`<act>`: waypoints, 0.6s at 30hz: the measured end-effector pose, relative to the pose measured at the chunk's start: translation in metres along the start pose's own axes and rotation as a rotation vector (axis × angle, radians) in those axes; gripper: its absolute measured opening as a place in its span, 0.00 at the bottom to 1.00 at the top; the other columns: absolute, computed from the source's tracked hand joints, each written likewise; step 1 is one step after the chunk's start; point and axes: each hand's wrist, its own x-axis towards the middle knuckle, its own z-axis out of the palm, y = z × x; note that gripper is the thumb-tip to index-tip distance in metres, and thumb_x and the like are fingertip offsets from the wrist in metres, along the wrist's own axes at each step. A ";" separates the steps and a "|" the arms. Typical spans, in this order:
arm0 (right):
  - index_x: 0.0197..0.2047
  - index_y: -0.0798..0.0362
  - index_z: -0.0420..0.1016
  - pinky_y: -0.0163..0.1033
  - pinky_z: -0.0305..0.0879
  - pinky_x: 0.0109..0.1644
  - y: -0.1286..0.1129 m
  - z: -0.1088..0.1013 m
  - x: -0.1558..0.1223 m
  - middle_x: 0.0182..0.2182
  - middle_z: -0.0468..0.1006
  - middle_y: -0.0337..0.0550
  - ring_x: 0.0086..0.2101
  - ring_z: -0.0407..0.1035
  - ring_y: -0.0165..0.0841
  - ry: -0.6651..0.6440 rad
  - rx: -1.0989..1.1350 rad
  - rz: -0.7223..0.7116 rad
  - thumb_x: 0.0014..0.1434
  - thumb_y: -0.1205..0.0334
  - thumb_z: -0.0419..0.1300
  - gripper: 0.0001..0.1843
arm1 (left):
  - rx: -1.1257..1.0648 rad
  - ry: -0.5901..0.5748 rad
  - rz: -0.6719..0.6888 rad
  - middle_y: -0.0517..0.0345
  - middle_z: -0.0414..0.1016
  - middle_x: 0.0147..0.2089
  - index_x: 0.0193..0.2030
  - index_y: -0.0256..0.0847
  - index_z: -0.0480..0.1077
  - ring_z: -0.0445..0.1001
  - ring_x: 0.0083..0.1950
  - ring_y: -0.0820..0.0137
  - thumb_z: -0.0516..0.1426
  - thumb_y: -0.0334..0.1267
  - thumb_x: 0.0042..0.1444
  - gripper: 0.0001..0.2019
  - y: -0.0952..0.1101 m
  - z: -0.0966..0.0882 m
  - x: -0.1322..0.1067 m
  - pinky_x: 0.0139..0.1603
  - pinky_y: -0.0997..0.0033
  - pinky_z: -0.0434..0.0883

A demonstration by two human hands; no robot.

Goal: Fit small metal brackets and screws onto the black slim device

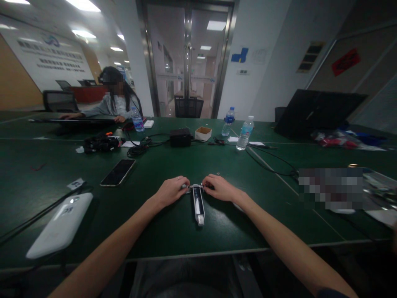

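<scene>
Fingers (182, 184) of my left hand (170, 192) curled together, tips touching the far end of the device (198, 205); right hand (221, 188) the same from the other side. Firm grip or mere touch: I cannot tell. Device lies flat on the table (173, 236), long axis toward me. Phone (118, 172) well off left

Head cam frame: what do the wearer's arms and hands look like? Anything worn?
Both forearms bare: no gloves, no watch. Left hand has a thin silver ring on one finger; right hand shows none. A dark sleeve edge seems to show high on the right arm.
</scene>
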 end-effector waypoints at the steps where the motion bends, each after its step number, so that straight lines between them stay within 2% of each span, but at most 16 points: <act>1: 0.42 0.55 0.72 0.36 0.63 0.39 0.000 0.000 0.000 0.37 0.70 0.44 0.34 0.66 0.30 -0.003 0.002 0.004 0.60 0.63 0.57 0.08 | 0.010 -0.001 -0.013 0.57 0.71 0.42 0.45 0.40 0.66 0.71 0.39 0.70 0.53 0.36 0.62 0.06 0.001 0.000 0.000 0.38 0.73 0.66; 5: 0.42 0.55 0.72 0.36 0.63 0.39 0.001 0.000 0.000 0.37 0.70 0.44 0.34 0.66 0.30 0.004 -0.002 -0.002 0.60 0.63 0.56 0.08 | 0.035 -0.022 -0.052 0.57 0.72 0.41 0.46 0.40 0.66 0.71 0.38 0.70 0.54 0.38 0.62 0.07 0.002 -0.001 0.000 0.36 0.73 0.65; 12: 0.42 0.54 0.71 0.35 0.61 0.38 0.002 0.002 0.000 0.36 0.70 0.43 0.33 0.66 0.30 0.010 -0.014 -0.018 0.59 0.66 0.57 0.07 | 0.034 0.025 0.003 0.58 0.72 0.41 0.45 0.41 0.66 0.71 0.39 0.70 0.53 0.39 0.62 0.07 -0.001 0.002 0.000 0.38 0.72 0.66; 18: 0.43 0.54 0.71 0.35 0.62 0.39 0.002 0.002 0.000 0.37 0.70 0.44 0.34 0.66 0.30 0.008 -0.015 -0.013 0.60 0.65 0.57 0.08 | 0.017 0.028 0.015 0.57 0.72 0.41 0.45 0.40 0.66 0.71 0.38 0.70 0.53 0.35 0.62 0.06 0.001 0.000 0.000 0.38 0.72 0.66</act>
